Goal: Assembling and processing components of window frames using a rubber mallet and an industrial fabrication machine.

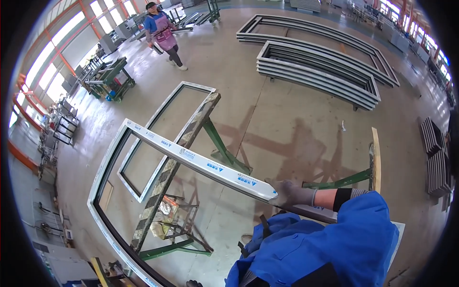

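A large window frame [98, 210] lies slanting across a stand, with white printed protective film [210, 165] along its long bar. My right hand [290, 193], in a grey glove, is closed at the film's right end, over the bar. Beyond that hand, the bar [313, 212] runs on under my blue sleeve. At the bottom edge only a sliver of my left hand [193, 283] in a dark glove shows, near the frame's near side; its fingers are hidden. A second, smaller frame [160, 112] lies behind, on the striped support beam [158, 196].
A green stand [342, 182] with a wooden strip is at the right. Stacked frames [315, 76] lie on the floor beyond. A person [162, 31] in a pink apron is at the far left, near a green cart [107, 79]. More stacked profiles [437, 162] are at the right rim.
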`<act>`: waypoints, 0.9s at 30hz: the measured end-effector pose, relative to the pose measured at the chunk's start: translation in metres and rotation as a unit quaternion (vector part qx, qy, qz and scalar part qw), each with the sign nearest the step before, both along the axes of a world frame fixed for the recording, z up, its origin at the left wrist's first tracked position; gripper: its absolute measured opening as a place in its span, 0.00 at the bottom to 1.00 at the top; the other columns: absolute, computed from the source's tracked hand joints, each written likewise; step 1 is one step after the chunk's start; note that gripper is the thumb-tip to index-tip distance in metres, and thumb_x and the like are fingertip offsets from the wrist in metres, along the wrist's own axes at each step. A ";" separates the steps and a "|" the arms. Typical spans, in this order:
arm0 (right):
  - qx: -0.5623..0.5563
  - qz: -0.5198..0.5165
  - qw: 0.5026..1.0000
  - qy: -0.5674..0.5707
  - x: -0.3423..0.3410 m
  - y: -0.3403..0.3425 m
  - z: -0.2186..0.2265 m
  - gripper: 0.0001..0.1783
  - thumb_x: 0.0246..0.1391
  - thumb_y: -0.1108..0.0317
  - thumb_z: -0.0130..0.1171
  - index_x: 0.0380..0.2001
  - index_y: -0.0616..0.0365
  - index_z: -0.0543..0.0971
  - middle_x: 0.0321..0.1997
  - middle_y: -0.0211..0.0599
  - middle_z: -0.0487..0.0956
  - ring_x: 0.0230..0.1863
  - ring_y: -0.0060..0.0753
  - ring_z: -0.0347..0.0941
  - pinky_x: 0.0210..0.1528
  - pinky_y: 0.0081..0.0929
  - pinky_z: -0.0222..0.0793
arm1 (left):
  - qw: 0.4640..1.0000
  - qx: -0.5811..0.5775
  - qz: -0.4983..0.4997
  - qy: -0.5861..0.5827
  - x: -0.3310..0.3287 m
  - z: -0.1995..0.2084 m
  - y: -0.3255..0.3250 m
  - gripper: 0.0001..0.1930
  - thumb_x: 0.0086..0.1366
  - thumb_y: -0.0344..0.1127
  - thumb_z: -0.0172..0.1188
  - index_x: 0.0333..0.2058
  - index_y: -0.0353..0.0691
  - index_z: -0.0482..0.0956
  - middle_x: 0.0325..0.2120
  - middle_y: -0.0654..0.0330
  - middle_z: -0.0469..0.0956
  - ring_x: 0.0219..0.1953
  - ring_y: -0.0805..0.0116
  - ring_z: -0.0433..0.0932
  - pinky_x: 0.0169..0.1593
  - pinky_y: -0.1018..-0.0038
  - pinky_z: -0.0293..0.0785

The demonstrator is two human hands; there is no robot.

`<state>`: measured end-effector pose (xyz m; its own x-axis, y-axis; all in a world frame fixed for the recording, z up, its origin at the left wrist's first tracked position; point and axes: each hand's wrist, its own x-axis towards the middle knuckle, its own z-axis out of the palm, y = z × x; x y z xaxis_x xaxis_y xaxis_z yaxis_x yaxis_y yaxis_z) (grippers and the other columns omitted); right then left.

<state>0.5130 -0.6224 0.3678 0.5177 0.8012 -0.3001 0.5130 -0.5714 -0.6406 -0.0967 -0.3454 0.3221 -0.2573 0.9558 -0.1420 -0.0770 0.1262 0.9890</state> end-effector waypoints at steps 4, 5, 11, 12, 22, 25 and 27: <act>-0.027 -0.002 0.997 -0.069 -0.009 -0.002 -0.001 0.50 0.54 0.53 0.70 0.75 0.61 0.63 0.49 0.67 0.85 0.53 0.68 0.84 0.56 0.55 0.79 | 0.995 -0.027 0.048 -0.086 0.003 -0.067 -0.026 0.42 0.82 0.61 0.47 0.79 0.34 0.52 0.80 0.43 0.54 0.80 0.46 0.55 0.79 0.47 0.57; -0.026 -0.022 0.995 -0.092 -0.014 -0.003 0.009 0.48 0.54 0.53 0.69 0.74 0.61 0.65 0.49 0.67 0.85 0.52 0.68 0.84 0.56 0.55 0.80 | 0.992 -0.033 0.059 -0.108 0.007 -0.083 -0.032 0.43 0.82 0.61 0.47 0.79 0.33 0.51 0.80 0.43 0.54 0.80 0.46 0.55 0.79 0.47 0.56; -0.039 -0.045 0.991 -0.117 -0.030 0.015 0.027 0.43 0.53 0.49 0.68 0.68 0.61 0.73 0.48 0.65 0.86 0.52 0.65 0.85 0.58 0.52 0.80 | 0.984 0.012 0.119 -0.135 -0.021 -0.172 -0.002 0.41 0.81 0.60 0.50 0.80 0.40 0.52 0.79 0.50 0.58 0.79 0.48 0.59 0.77 0.50 0.62; -0.057 -0.063 0.991 -0.107 -0.033 0.018 0.027 0.42 0.53 0.47 0.68 0.67 0.60 0.75 0.48 0.66 0.86 0.53 0.63 0.86 0.59 0.51 0.80 | 0.983 0.028 0.127 -0.131 -0.031 -0.178 -0.002 0.41 0.81 0.60 0.51 0.81 0.42 0.52 0.79 0.51 0.59 0.78 0.49 0.61 0.76 0.51 0.63; -0.063 -0.094 0.992 -0.049 -0.032 0.026 0.040 0.41 0.44 0.45 0.74 0.55 0.66 0.83 0.51 0.60 0.87 0.53 0.55 0.86 0.57 0.45 0.79 | 0.968 0.059 0.171 -0.176 -0.019 -0.141 -0.010 0.36 0.83 0.53 0.50 0.79 0.38 0.57 0.78 0.52 0.60 0.77 0.52 0.65 0.72 0.55 0.69; -0.066 -0.086 0.993 -0.049 -0.028 0.023 0.034 0.42 0.42 0.48 0.75 0.57 0.66 0.83 0.51 0.58 0.88 0.52 0.53 0.86 0.58 0.44 0.79 | 0.974 0.050 0.158 -0.157 -0.018 -0.131 -0.015 0.36 0.83 0.53 0.50 0.79 0.38 0.57 0.78 0.50 0.61 0.77 0.51 0.65 0.73 0.55 0.68; -0.042 -0.080 0.995 -0.031 -0.022 0.016 0.026 0.42 0.42 0.48 0.76 0.58 0.65 0.82 0.52 0.58 0.87 0.53 0.53 0.85 0.58 0.44 0.78 | 0.978 0.043 0.142 -0.146 -0.014 -0.124 -0.017 0.36 0.83 0.53 0.49 0.79 0.37 0.57 0.77 0.48 0.61 0.77 0.50 0.64 0.74 0.55 0.67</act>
